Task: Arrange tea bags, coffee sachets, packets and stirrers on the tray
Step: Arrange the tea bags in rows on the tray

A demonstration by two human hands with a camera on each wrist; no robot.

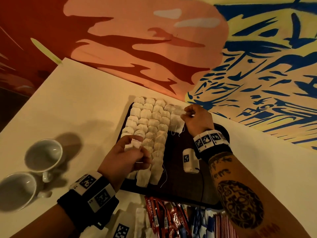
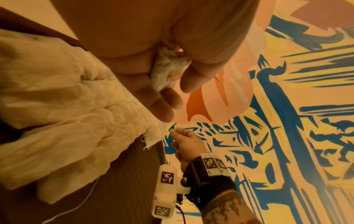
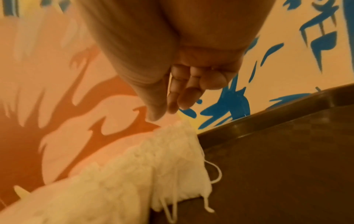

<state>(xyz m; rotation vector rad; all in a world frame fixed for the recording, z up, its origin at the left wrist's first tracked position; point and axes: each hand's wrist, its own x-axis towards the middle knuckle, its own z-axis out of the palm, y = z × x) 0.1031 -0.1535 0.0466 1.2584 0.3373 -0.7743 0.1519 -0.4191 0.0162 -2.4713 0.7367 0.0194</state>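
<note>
Papery white tea bags (image 1: 147, 134) lie in overlapping rows across the left part of the dark brown rectangular tray (image 1: 181, 184), shingled so each takes little room, leaving bare tray, probably for the rest. The left hand (image 1: 125, 158) curls round a small reserve of tea bags (image 2: 168, 71), seemingly to feed the rows. The right hand (image 1: 199, 119) pinches at the newest, short column's far edge, apparently squaring it. Red coffee sachets (image 1: 159, 217) and blue packets (image 1: 204, 225) wait on the pale desk (image 1: 77, 103).
</note>
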